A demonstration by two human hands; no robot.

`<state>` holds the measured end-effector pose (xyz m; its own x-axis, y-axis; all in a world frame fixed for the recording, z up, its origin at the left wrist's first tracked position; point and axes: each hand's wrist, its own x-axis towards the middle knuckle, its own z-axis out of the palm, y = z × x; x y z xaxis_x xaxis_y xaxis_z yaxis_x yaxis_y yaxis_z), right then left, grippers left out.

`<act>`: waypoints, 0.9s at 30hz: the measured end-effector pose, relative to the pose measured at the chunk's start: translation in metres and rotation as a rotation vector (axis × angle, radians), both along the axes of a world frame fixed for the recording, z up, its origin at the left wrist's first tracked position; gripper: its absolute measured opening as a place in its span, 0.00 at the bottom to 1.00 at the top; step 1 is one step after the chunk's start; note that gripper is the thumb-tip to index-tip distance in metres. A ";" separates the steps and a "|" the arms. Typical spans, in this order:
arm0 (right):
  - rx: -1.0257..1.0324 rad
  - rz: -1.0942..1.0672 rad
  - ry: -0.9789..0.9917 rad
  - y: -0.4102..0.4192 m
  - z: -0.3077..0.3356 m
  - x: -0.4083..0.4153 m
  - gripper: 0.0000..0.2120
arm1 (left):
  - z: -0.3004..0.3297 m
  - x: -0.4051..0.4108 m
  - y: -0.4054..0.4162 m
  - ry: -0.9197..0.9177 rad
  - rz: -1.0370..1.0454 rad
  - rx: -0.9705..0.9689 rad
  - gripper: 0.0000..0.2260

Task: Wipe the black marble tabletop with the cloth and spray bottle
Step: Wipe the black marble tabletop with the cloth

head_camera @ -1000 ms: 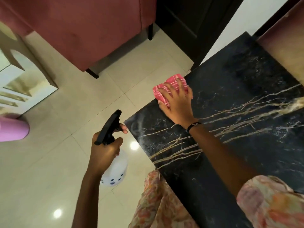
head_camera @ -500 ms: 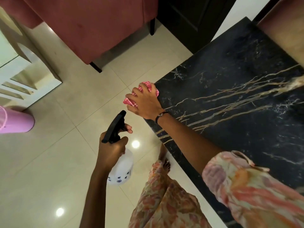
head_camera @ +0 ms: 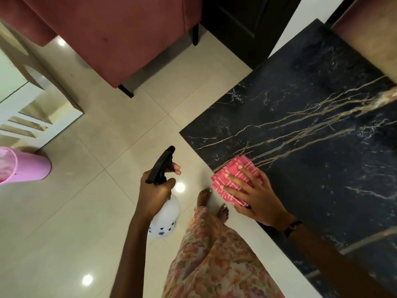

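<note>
Black marble surface slick, hard | near edge: right hand flat, fingers spread on soft folded cloth | left hand wraps light spray bottle neck

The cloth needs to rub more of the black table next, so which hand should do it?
The right hand. It already presses the pink cloth flat at the tabletop edge. The left hand grips the spray bottle over the floor.

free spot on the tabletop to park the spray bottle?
Bare marble runs from the cloth to the far corner of the tabletop. Crowded only at the near edge, where the right hand presses the cloth. The left hand holds the bottle.
</note>
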<state>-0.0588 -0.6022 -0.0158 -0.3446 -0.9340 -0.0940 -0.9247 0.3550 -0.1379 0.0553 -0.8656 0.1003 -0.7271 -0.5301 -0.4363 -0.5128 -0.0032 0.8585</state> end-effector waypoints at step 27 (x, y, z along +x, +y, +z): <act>0.065 -0.853 -0.135 0.145 0.003 0.116 0.25 | 0.012 -0.051 0.079 -0.132 -0.338 -0.082 0.09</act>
